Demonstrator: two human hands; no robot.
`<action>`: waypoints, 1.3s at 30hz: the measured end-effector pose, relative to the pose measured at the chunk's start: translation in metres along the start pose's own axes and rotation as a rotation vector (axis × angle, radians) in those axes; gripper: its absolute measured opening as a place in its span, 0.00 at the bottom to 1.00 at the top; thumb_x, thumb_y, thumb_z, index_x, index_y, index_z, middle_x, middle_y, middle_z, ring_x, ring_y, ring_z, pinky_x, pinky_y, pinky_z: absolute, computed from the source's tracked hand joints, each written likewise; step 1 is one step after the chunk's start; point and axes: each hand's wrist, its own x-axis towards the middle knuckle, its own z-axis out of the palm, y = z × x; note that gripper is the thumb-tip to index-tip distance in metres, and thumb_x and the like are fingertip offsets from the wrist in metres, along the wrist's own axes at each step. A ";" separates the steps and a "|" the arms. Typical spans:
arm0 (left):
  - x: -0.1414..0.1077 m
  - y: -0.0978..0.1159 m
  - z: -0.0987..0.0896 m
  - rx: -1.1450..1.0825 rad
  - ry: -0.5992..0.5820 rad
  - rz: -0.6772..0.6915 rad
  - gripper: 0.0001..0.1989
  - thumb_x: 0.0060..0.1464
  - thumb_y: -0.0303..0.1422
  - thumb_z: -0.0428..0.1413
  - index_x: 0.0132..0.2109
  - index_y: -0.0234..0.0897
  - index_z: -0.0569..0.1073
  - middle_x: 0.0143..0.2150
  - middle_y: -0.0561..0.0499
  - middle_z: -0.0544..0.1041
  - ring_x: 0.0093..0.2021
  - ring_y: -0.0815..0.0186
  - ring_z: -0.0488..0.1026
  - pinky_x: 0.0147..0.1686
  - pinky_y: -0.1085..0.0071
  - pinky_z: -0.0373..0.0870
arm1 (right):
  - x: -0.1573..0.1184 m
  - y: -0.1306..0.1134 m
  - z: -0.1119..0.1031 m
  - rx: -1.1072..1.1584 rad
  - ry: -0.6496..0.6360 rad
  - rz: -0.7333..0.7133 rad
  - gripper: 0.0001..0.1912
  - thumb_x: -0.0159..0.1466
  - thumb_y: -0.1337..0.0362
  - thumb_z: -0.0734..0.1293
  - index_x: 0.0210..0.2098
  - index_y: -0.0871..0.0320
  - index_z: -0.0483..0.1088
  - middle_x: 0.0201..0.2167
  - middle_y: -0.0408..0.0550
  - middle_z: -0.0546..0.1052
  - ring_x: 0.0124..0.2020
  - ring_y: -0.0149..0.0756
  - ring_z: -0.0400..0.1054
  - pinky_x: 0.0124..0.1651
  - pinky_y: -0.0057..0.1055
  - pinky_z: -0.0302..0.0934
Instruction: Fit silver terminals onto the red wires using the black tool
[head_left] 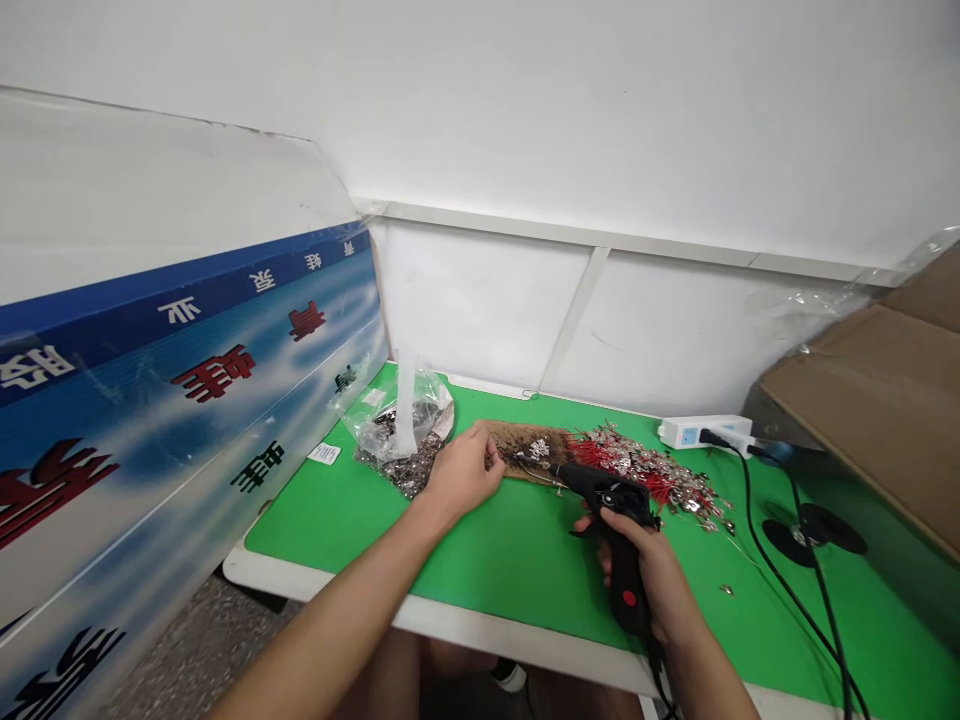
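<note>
My right hand (pixel 637 560) is wrapped round the grip of a black soldering gun (pixel 616 500), whose tip points left over a brown scorched board (pixel 517 440). Small silvery bits (pixel 538 450) lie on that board near the tip. At the board's left end is my left hand (pixel 469 468), its fingers bent and pressed together; what they hold, if anything, is too small to make out. Right of the board spreads a pile of red wires with small metal parts (pixel 645 468). Left of my left hand, a clear plastic bag (pixel 405 425) holds many dark metal pieces.
A white power strip (pixel 705 432) with black cables stands at the back right, near a black spool (pixel 814 530). A brown cardboard box (pixel 877 400) borders the right side, a blue and white printed box (pixel 225 400) the left. The table (pixel 510 560) is green.
</note>
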 end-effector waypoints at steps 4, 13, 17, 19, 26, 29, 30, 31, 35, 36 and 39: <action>0.000 0.002 -0.002 0.013 -0.033 0.008 0.04 0.55 0.33 0.52 0.37 0.38 0.68 0.38 0.51 0.74 0.35 0.65 0.70 0.31 0.69 0.56 | 0.004 0.001 -0.004 -0.036 -0.035 0.019 0.29 0.58 0.42 0.70 0.39 0.66 0.77 0.17 0.45 0.65 0.18 0.31 0.58 0.20 0.28 0.55; 0.007 -0.003 0.004 -0.007 -0.035 0.049 0.04 0.54 0.34 0.52 0.35 0.38 0.69 0.36 0.51 0.74 0.33 0.66 0.69 0.30 0.69 0.57 | 0.004 -0.004 -0.005 0.013 -0.036 0.028 0.28 0.56 0.45 0.72 0.43 0.62 0.74 0.31 0.50 0.76 0.19 0.30 0.59 0.19 0.29 0.58; 0.008 -0.004 0.003 -0.026 -0.041 0.071 0.04 0.53 0.33 0.52 0.34 0.38 0.70 0.36 0.51 0.74 0.32 0.66 0.69 0.30 0.69 0.57 | 0.005 -0.006 -0.005 0.017 -0.044 0.040 0.29 0.55 0.44 0.73 0.43 0.62 0.74 0.30 0.50 0.75 0.19 0.30 0.59 0.19 0.30 0.59; 0.008 -0.005 0.003 -0.027 -0.041 0.073 0.04 0.52 0.34 0.52 0.34 0.38 0.70 0.35 0.52 0.74 0.32 0.66 0.69 0.30 0.69 0.57 | 0.006 -0.006 -0.006 0.021 -0.050 0.045 0.29 0.55 0.44 0.73 0.44 0.63 0.73 0.30 0.49 0.74 0.19 0.30 0.59 0.19 0.30 0.59; 0.009 -0.008 0.006 -0.061 -0.038 0.101 0.05 0.52 0.34 0.53 0.35 0.38 0.71 0.36 0.51 0.75 0.34 0.66 0.70 0.31 0.69 0.60 | 0.007 -0.003 -0.010 0.038 -0.052 0.075 0.29 0.56 0.45 0.73 0.46 0.63 0.73 0.27 0.47 0.72 0.20 0.31 0.61 0.19 0.29 0.58; 0.009 -0.008 0.006 -0.061 -0.044 0.104 0.04 0.52 0.33 0.53 0.34 0.38 0.71 0.36 0.51 0.74 0.34 0.66 0.70 0.32 0.69 0.60 | 0.007 -0.002 -0.010 0.045 -0.058 0.073 0.30 0.56 0.45 0.73 0.47 0.63 0.73 0.27 0.47 0.73 0.20 0.31 0.61 0.19 0.29 0.58; 0.009 -0.008 0.005 -0.061 -0.047 0.102 0.05 0.52 0.33 0.53 0.35 0.38 0.71 0.36 0.51 0.74 0.34 0.66 0.70 0.32 0.69 0.60 | 0.008 -0.002 -0.010 0.045 -0.056 0.069 0.30 0.56 0.46 0.73 0.47 0.63 0.73 0.29 0.48 0.74 0.20 0.31 0.61 0.19 0.28 0.58; 0.009 -0.008 0.005 -0.062 -0.049 0.102 0.05 0.52 0.33 0.53 0.35 0.38 0.71 0.36 0.51 0.75 0.34 0.66 0.71 0.32 0.69 0.60 | 0.008 -0.002 -0.010 0.040 -0.053 0.063 0.30 0.56 0.46 0.73 0.48 0.63 0.73 0.31 0.49 0.75 0.20 0.30 0.61 0.19 0.28 0.58; 0.009 -0.007 0.004 -0.060 -0.061 0.098 0.04 0.51 0.33 0.53 0.34 0.39 0.71 0.35 0.52 0.75 0.34 0.66 0.71 0.31 0.69 0.60 | 0.007 -0.003 -0.008 -0.003 -0.044 0.065 0.30 0.57 0.44 0.72 0.44 0.66 0.76 0.26 0.50 0.74 0.19 0.30 0.59 0.19 0.28 0.58; 0.009 -0.007 0.004 -0.055 -0.065 0.094 0.04 0.51 0.33 0.53 0.34 0.39 0.72 0.35 0.52 0.75 0.34 0.66 0.71 0.31 0.69 0.59 | 0.006 -0.003 -0.007 -0.010 -0.043 0.069 0.30 0.57 0.44 0.71 0.42 0.67 0.77 0.22 0.48 0.71 0.19 0.30 0.59 0.19 0.28 0.57; 0.010 -0.006 0.004 -0.039 -0.079 0.074 0.05 0.52 0.33 0.54 0.35 0.39 0.72 0.35 0.52 0.75 0.33 0.66 0.71 0.30 0.69 0.58 | 0.005 -0.005 -0.006 0.003 -0.033 0.057 0.28 0.57 0.45 0.71 0.42 0.66 0.77 0.20 0.46 0.68 0.19 0.31 0.59 0.19 0.27 0.57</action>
